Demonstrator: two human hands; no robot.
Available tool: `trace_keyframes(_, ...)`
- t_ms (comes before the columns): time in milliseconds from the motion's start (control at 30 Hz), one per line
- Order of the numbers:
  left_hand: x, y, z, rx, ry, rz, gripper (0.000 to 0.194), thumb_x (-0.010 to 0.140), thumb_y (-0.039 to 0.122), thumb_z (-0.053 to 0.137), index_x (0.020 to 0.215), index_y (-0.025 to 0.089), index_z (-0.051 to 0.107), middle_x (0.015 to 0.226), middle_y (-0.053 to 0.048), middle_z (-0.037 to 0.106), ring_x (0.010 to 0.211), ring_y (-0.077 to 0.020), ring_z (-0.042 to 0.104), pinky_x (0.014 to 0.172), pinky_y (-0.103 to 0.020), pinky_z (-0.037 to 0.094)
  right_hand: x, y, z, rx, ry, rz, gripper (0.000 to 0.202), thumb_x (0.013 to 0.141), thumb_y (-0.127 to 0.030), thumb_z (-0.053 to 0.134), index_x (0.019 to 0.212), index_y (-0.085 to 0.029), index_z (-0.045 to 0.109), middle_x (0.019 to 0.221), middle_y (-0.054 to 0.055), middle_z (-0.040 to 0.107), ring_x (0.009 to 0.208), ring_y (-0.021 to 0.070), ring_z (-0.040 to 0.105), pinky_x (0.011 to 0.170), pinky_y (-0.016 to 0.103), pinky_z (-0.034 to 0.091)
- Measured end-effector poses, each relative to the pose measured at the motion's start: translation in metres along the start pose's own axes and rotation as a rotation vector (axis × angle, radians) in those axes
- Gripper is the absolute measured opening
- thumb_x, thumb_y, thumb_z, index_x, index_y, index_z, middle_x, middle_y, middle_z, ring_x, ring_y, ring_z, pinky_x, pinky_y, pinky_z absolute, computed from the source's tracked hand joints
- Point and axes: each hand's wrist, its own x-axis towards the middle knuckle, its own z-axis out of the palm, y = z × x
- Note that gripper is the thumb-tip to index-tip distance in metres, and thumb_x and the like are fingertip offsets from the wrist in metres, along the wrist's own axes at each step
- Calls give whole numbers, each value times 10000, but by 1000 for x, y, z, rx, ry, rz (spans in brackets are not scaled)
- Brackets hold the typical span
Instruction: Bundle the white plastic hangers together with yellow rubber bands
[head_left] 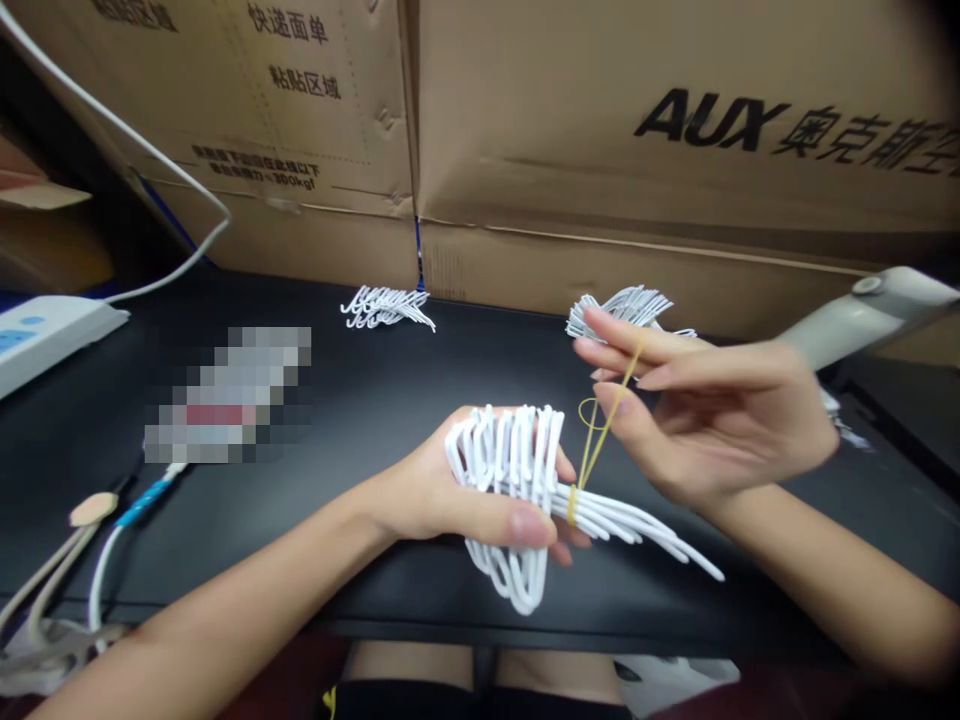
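My left hand [480, 500] is closed round a bundle of white hooks [517, 450], its thumb pressed across the front. The bent ends gather in the hand, and the straight ends stick out to the right. Round those straight ends goes a yellow rubber band [589, 455], stretched upward from the bundle with a small loop hanging off its side. My right hand [712, 410] pulls the band's upper end, which is caught at the fingers. Further back on the black table lie two more bunches of white hooks, a left bunch [386, 308] and a right bunch [630, 303], the latter partly behind my right fingers.
Large cardboard boxes [495, 150] stand along the back edge of the table. A blurred-out flat object [232, 390] with a cable [109, 560] lies at left, near a white power strip [52, 335]. A pale handle-like object [862, 315] rises behind my right hand.
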Motion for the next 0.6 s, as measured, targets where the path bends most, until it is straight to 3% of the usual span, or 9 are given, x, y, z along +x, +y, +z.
trace_keyframes(100,0,1,3,39,14,-31,258,667,177,774,882,134,640,770,-51,727,679,-179,697,618,-260,561,2,1,-3,-198,-88,-77,154,666,-264,804,751,-250,676,1056,53,719,912,247,708,798,380,608)
trace_keyframes(167,1,2,5,126,45,-31,261,659,174,774,876,134,636,768,-44,717,685,-177,688,614,-259,555,6,1,-2,-125,15,-38,132,714,-318,768,799,-240,703,989,53,735,927,246,705,796,360,607)
trace_keyframes(200,1,3,6,189,63,-33,260,653,176,777,864,132,633,767,-44,711,685,-176,682,610,-256,549,8,0,-1,-41,-14,33,161,748,-360,735,841,-230,711,975,58,737,915,244,708,775,354,611)
trace_keyframes(267,1,2,8,316,99,-59,262,649,196,779,846,127,621,767,-44,695,675,-168,666,605,-255,538,11,-3,1,156,-170,175,276,777,-443,687,919,-209,718,984,72,735,879,242,717,754,360,612)
trace_keyframes(367,2,-1,10,441,142,-78,301,636,232,783,853,138,596,750,-22,655,650,-152,632,595,-259,524,11,-10,2,271,-443,283,415,684,-438,765,1033,-221,706,1124,85,694,969,246,691,876,387,571)
trace_keyframes(467,4,-8,8,576,181,19,415,579,205,803,939,158,603,830,-24,638,753,-186,624,675,-301,532,5,-14,4,98,-596,180,523,600,-308,843,1094,-238,683,1235,91,634,1154,268,595,996,407,495)
trace_keyframes(600,5,-17,3,786,218,95,530,563,195,797,1060,170,614,951,-54,616,833,-218,599,773,-352,518,-4,-9,9,-124,-730,-26,515,668,-280,802,1154,-227,642,1295,120,583,1202,267,554,1009,402,476)
